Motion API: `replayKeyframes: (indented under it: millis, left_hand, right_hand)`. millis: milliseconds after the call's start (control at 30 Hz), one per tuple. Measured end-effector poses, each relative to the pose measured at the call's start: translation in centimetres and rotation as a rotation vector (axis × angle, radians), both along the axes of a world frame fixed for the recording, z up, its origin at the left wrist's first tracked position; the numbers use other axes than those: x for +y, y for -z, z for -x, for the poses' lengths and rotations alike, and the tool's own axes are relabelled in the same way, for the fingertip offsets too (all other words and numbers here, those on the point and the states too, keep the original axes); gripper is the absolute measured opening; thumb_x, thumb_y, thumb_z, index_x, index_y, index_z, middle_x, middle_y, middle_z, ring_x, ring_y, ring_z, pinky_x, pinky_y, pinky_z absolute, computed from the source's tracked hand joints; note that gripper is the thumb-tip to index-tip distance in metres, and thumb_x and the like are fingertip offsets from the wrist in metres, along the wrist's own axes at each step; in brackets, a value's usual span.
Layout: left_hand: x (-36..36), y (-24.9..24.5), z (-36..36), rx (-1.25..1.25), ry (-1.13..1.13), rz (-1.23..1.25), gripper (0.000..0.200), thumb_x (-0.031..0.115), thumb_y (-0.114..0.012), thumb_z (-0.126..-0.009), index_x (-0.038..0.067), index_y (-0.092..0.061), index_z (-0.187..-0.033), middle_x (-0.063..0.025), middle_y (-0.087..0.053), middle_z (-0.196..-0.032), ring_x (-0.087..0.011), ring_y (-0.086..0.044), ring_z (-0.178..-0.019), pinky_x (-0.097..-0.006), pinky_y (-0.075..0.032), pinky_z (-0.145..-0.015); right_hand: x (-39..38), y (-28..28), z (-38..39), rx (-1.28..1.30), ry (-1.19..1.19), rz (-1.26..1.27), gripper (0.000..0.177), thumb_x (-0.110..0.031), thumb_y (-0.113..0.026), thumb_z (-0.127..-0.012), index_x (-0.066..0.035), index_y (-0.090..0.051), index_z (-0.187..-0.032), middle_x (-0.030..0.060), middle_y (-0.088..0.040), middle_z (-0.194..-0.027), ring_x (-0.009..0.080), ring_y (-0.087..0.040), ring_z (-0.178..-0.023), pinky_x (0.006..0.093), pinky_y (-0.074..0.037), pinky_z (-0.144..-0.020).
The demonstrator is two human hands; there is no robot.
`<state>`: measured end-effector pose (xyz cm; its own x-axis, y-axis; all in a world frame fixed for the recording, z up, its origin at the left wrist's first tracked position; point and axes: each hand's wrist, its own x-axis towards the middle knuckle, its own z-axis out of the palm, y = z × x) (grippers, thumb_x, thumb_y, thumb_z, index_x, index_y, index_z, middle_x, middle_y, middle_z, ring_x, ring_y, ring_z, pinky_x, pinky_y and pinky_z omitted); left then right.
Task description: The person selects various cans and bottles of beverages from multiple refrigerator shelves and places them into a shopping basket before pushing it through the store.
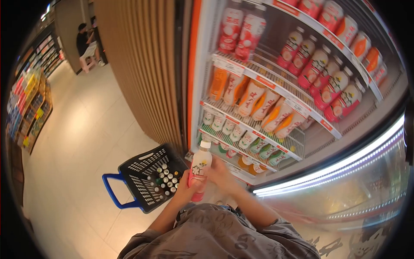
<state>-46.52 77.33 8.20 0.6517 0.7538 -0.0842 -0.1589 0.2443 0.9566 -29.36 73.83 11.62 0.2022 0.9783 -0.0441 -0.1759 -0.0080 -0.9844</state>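
Observation:
Upright in front of me is a plastic drink bottle (pixel 201 167) with a white cap, a pale upper part and a pink lower part. My left hand (pixel 186 186) is closed round its lower half, the thumb across the front. At the bottle's right side, my right hand (pixel 221 175) is smeared by motion, its fingers partly hidden behind the bottle. Just left of my hands, a black shopping basket (pixel 137 172) with a blue handle (pixel 113 190) stands on the floor, several bottles (pixel 168 178) gathered inside.
An open refrigerated cabinet (pixel 276 82) on the right holds rows of pink bottles (pixel 310 64), orange bottles (pixel 251 98) and green-and-white bottles (pixel 236 133). Its glass door (pixel 345 190) swings out at lower right. A slatted wooden panel (pixel 142 64) adjoins it. A person (pixel 86 43) sits far left, beyond stocked shelves (pixel 32 108).

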Motion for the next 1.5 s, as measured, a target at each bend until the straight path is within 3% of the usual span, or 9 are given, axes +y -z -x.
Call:
replayKeyframes:
  millis: [33, 133, 200, 233, 567, 700, 900, 1200, 1500]
  left_hand:
    - [0.1, 0.9, 1.0, -0.023, -0.002, 0.057, 0.047, 0.024, -0.064, -0.093, 0.002, -0.043, -0.129, -0.0098, -0.056, -0.117, -0.0147, -0.058, -0.101, -0.0302, -0.048, -0.090]
    - [-0.5, 5.4, 4.8, 0.003, -0.019, 0.033, 0.056, 0.033, -0.060, -0.095, 0.003, -0.037, -0.137, -0.0128, -0.059, -0.114, -0.0240, -0.068, -0.088, -0.0364, -0.057, -0.077]
    - [-1.4, 5.3, 6.7, -0.016, -0.060, 0.096, 0.056, 0.034, -0.059, -0.095, 0.003, -0.038, -0.136, -0.0126, -0.059, -0.114, -0.0235, -0.068, -0.089, -0.0356, -0.057, -0.078]
    - [-1.9, 3.2, 7.7, -0.024, -0.051, 0.245, 0.056, 0.021, -0.056, -0.095, 0.001, -0.036, -0.144, -0.0111, -0.058, -0.121, -0.0157, -0.059, -0.106, -0.0308, -0.049, -0.091]
    - [-4.0, 5.9, 13.0, -0.064, -0.231, 0.221, 0.065, 0.034, -0.066, -0.085, 0.003, -0.040, -0.136, -0.0149, -0.062, -0.115, -0.0258, -0.067, -0.099, -0.0385, -0.055, -0.087]
    - [-4.3, 5.7, 13.5, -0.059, -0.272, 0.249, 0.064, 0.028, -0.063, -0.084, 0.003, -0.038, -0.137, -0.0155, -0.061, -0.117, -0.0268, -0.066, -0.102, -0.0394, -0.054, -0.090]
    - [-3.7, 5.1, 12.9, -0.045, -0.210, 0.242, 0.065, 0.031, -0.065, -0.085, 0.003, -0.038, -0.137, -0.0149, -0.061, -0.118, -0.0260, -0.065, -0.103, -0.0396, -0.053, -0.091]
    - [-2.2, 2.2, 8.2, -0.124, 0.067, 0.280, 0.057, 0.028, -0.063, -0.092, 0.003, -0.039, -0.137, -0.0110, -0.060, -0.116, -0.0217, -0.064, -0.102, -0.0375, -0.053, -0.090]
    - [-2.7, 0.7, 0.5, -0.331, 0.197, 0.484, 0.085, 0.067, -0.052, -0.089, 0.002, -0.037, -0.141, -0.0205, -0.051, -0.136, -0.0327, -0.053, -0.124, -0.0513, -0.045, -0.103]
  right_hand:
    - [1.0, -1.4, -2.0, -0.546, 0.081, -0.084, 0.056, -0.014, -0.062, -0.091, 0.001, -0.041, -0.140, 0.0097, -0.053, -0.131, 0.0205, -0.051, -0.124, 0.0345, -0.044, -0.101]
    - [6.1, -10.5, -8.2, -0.372, 0.406, -0.319, 0.034, -0.011, -0.057, -0.094, -0.002, -0.052, -0.126, 0.0074, -0.055, -0.126, 0.0171, -0.053, -0.113, 0.0296, -0.045, -0.096]
    - [9.8, -15.8, -12.7, -0.778, 0.565, -0.467, 0.045, -0.007, -0.065, -0.088, 0.002, -0.049, -0.129, 0.0117, -0.056, -0.125, 0.0233, -0.054, -0.115, 0.0355, -0.041, -0.102]
    - [11.7, -18.3, -12.8, -0.662, 0.637, -0.493, 0.049, -0.011, -0.067, -0.088, 0.004, -0.047, -0.131, 0.0144, -0.055, -0.124, 0.0246, -0.054, -0.112, 0.0356, -0.041, -0.101]
    - [29.0, -22.9, -22.7, -0.993, 1.118, -0.330, 0.107, -0.050, -0.085, -0.066, 0.011, -0.034, -0.136, 0.0295, -0.048, -0.130, 0.0398, -0.049, -0.123, 0.0461, -0.040, -0.104]
    - [28.7, -24.6, -22.6, -0.973, 1.218, -0.348, 0.101, -0.040, -0.089, -0.063, 0.011, -0.038, -0.133, 0.0262, -0.055, -0.120, 0.0354, -0.060, -0.109, 0.0444, -0.052, -0.089]
    - [23.0, -26.2, -21.3, -0.571, 0.730, -0.468, 0.075, -0.017, -0.085, -0.070, 0.008, -0.045, -0.129, 0.0169, -0.058, -0.119, 0.0208, -0.061, -0.103, 0.0325, -0.051, -0.088]
    - [9.2, -21.8, -17.8, -0.581, 0.666, -0.732, 0.065, 0.001, -0.075, -0.077, 0.001, -0.046, -0.135, 0.0114, -0.058, -0.125, 0.0195, -0.058, -0.112, 0.0324, -0.046, -0.098]
    - [0.2, -4.5, -10.6, 0.116, 0.131, -0.167, 0.083, -0.023, -0.080, -0.066, -0.003, -0.038, -0.135, 0.0114, -0.061, -0.112, 0.0228, -0.065, -0.096, 0.0357, -0.057, -0.081]
